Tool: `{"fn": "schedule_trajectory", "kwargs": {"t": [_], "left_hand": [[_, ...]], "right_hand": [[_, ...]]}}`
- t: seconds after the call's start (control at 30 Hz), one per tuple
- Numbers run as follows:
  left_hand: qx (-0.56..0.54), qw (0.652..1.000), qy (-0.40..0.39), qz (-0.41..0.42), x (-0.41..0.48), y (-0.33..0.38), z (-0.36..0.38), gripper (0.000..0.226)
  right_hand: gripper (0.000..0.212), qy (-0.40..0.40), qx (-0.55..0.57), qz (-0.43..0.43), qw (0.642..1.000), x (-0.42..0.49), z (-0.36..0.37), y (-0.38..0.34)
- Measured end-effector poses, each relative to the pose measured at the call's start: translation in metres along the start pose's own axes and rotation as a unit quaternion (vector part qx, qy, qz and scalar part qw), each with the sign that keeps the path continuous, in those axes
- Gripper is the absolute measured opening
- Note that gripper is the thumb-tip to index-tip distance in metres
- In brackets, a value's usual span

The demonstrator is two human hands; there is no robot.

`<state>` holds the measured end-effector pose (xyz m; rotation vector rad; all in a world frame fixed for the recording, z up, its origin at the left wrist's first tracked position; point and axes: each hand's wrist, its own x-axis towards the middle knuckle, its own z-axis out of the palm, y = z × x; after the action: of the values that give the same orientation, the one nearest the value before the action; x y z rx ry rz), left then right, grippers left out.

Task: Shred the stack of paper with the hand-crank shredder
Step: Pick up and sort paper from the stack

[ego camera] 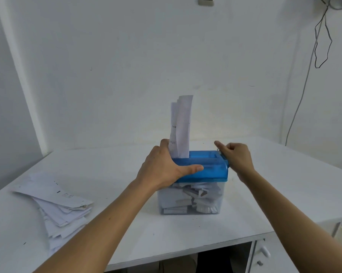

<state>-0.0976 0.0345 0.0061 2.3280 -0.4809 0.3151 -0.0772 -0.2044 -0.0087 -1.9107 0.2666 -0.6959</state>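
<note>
Holding the shredder (209,172) by its blue lid (203,157), the left hand (162,168) wraps round the lid's left end. Its thumb lies flat along the front and its fingers go over the back. The right hand (235,157) is at the other end of the lid, with its fingers curled round the crank (219,150). Only a small shiny bit of the crank peeks out by the knuckles.

Between the two hands, closer to the left one, some sheets of paper (181,127) stand up tall out of the slot in the lid. They touch the left fingertips. Under both hands is the clear box (219,201) of the shredder, stuffed with white paper strips (191,196).

The shredder sits on a white desk (284,184). Far out to the left of the left arm, the stack of paper (61,203) lies on the desk in a messy, fanned-out pile, well apart from the shredder. Behind the hands is a plain white wall (126,66), and up past the right hand thin wires (321,36) hang down it.
</note>
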Motion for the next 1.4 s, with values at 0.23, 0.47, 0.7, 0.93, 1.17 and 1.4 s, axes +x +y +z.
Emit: {"fn": "schedule_trajectory", "kwargs": {"t": [0.23,0.47,0.7,0.93,1.17,1.4], "left_hand": [[0.021,1.000,0.006,-0.016,-0.001,0.003,0.000,0.130],[0.025,1.000,-0.002,-0.017,-0.002,0.005,-0.002,0.123],[0.016,1.000,-0.020,-0.001,-0.002,0.004,-0.005,0.123],[0.012,1.000,-0.011,0.005,-0.001,0.002,-0.003,0.123],[0.021,1.000,-0.002,0.005,-0.001,0.003,-0.003,0.115],[0.021,1.000,0.001,0.006,-0.001,0.000,-0.001,0.116]], "right_hand": [[0.040,-0.056,-0.081,0.046,0.994,-0.038,-0.004,0.036],[0.054,-0.153,-0.067,-0.036,0.985,-0.094,-0.050,0.020],[0.036,-0.223,0.037,-0.155,0.962,-0.083,-0.086,-0.027],[0.022,-0.090,0.100,-0.143,0.980,-0.030,-0.055,-0.034],[0.029,-0.063,0.059,-0.053,0.995,-0.007,-0.014,-0.008],[0.024,-0.088,-0.052,0.020,0.995,-0.029,-0.003,0.038]]}}
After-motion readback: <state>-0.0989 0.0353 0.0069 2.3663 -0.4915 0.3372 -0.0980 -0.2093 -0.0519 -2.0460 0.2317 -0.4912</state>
